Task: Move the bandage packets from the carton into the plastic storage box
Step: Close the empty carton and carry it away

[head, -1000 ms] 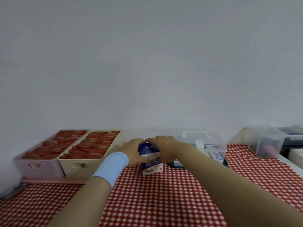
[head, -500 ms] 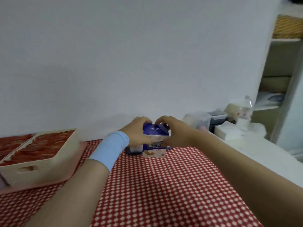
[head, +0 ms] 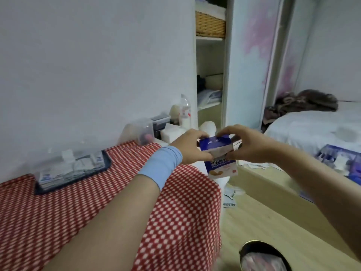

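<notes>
Head view: my left hand [head: 188,149] and right hand [head: 252,146] both grip the carton [head: 221,165], held upright in the air past the checked cloth [head: 93,204]. The plastic storage box [head: 72,169], packets inside, sits at its nine o'clock.

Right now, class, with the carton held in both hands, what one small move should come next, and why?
Probably swing the carton left, over the plastic storage box. The left hand and right hand grip it beyond the checked cloth's edge, top flap apparently lifted, while the box sits well left on the cloth, packets inside. Whether the carton holds more is hidden.
</notes>
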`<state>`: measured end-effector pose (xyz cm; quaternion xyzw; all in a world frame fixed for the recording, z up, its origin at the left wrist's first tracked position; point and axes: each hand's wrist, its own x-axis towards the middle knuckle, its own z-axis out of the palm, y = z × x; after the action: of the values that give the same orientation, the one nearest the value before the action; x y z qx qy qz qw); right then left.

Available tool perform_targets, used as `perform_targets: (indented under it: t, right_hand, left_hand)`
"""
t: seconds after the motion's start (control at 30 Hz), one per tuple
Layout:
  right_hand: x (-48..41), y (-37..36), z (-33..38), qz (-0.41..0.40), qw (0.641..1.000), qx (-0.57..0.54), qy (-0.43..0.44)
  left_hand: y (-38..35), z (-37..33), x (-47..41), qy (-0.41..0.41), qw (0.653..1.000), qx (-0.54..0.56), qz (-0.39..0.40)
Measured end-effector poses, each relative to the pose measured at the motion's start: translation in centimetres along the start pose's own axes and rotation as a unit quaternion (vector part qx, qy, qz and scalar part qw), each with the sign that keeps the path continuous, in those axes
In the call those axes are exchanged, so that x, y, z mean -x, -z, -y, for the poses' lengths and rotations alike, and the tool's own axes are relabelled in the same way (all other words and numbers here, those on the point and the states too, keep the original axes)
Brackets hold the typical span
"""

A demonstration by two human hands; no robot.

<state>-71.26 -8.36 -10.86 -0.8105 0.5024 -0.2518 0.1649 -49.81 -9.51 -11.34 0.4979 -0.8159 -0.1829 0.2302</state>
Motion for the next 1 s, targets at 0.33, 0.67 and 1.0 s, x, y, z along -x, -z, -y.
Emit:
perform_targets:
  t: [0.33, 0.67, 1.0]
  right_hand:
    - [12.5, -3.6, -18.5, -0.008, 0.979, 0.013, -0.202]
    - [17.6, -18.2, -33.9, 0.054, 0.943, -0.057, -0.325]
    - [17.7, -29.2, -41.1, 0.198, 0.884, -0.081, -0.416]
  left_hand:
    - [-22.6, -5.0, -6.3, -0.028, 0.984, -0.041, 0.171]
    - [-43.1, 1.4, -7.6, 0.113, 0.943, 0.020, 0.312]
    - [-50.9, 7.8, -8.2, 0.190, 0.888, -0.023, 0.418]
